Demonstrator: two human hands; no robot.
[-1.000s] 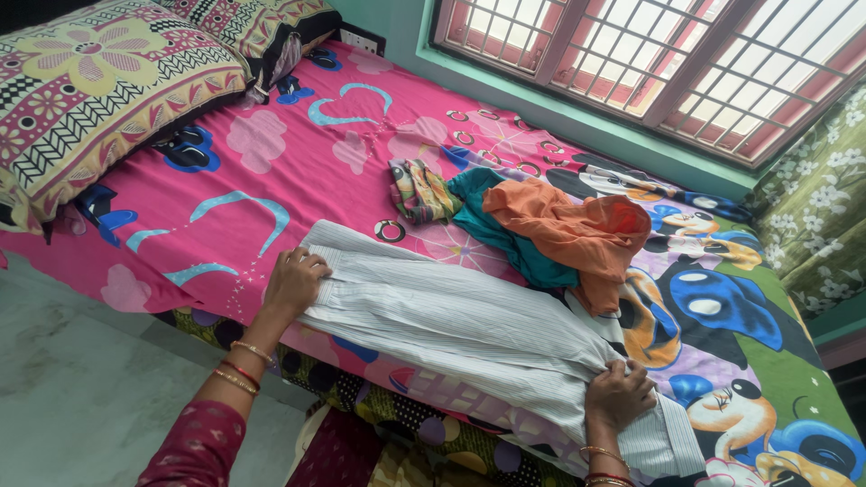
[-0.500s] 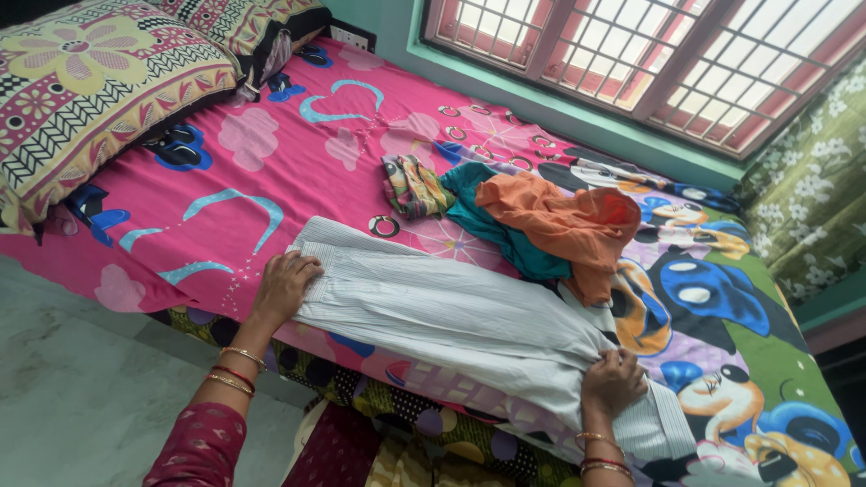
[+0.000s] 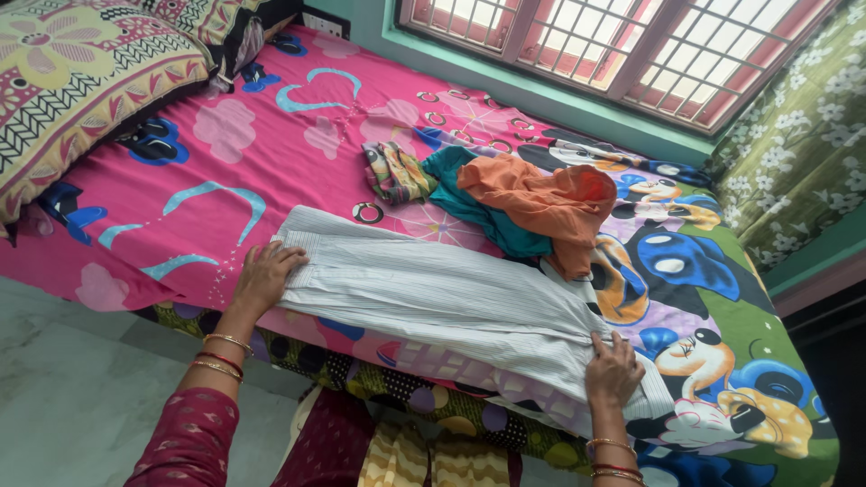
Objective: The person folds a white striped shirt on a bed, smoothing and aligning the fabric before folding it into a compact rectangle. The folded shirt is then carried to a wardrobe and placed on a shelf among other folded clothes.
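Observation:
A white finely striped garment (image 3: 451,298) lies stretched along the near edge of the bed, over a bright pink cartoon-print bedsheet (image 3: 271,162). My left hand (image 3: 262,275) rests on its left end, fingers gripping the cloth edge. My right hand (image 3: 615,368) lies flat on the garment near its right end, fingers spread and pressing down. Both wrists wear bangles.
An orange cloth (image 3: 541,198) lies heaped on a teal one (image 3: 465,200) behind the white garment, beside a small folded multicoloured cloth (image 3: 392,171). Patterned pillows (image 3: 81,81) sit at the far left. A barred window (image 3: 613,45) and green floral curtain (image 3: 803,135) stand beyond the bed.
My right hand has gone from bunching the garment's right end to lying flat on it with fingers spread. The left hand stays on the left end. The view has shifted slightly.

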